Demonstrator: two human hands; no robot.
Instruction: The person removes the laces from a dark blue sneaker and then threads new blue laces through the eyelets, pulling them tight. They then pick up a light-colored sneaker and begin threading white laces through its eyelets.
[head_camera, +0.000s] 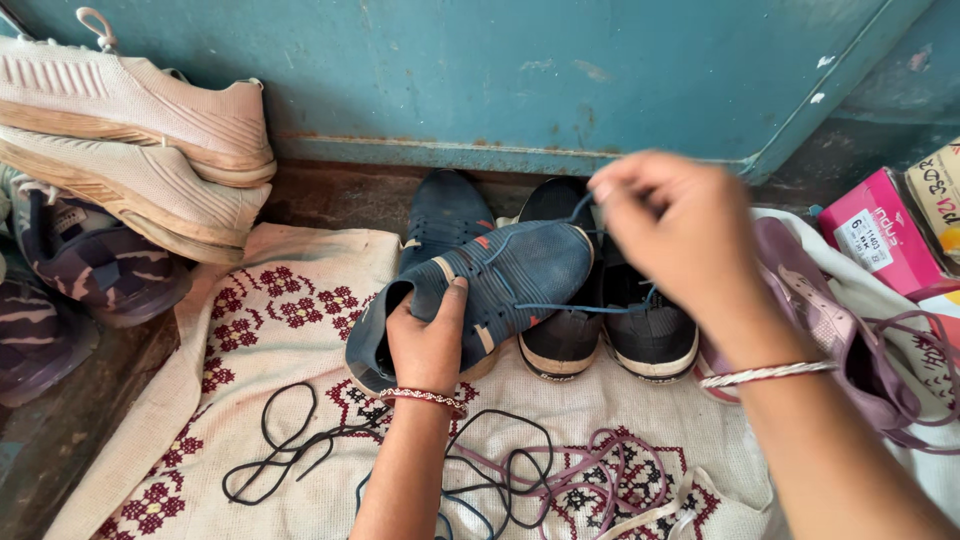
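My left hand (428, 335) grips a dark blue knit sneaker (520, 275) by its heel and side, holding it tilted above the cloth. My right hand (672, 235) is raised over the shoe's toe, fingers pinched on a blue lace (560, 307) that runs from the shoe's eyelets. Behind it lie another blue sneaker (445, 215) and a pair of black sneakers (640, 330).
A white embroidered cloth (290, 320) covers the floor, with loose black laces (285, 445) and purple laces (590, 470) on it. Beige sneakers (140, 110) and patterned shoes (95, 260) are stacked left. A purple shoe (850, 345) and pink box (880, 230) sit right. A teal wall (520, 70) stands behind.
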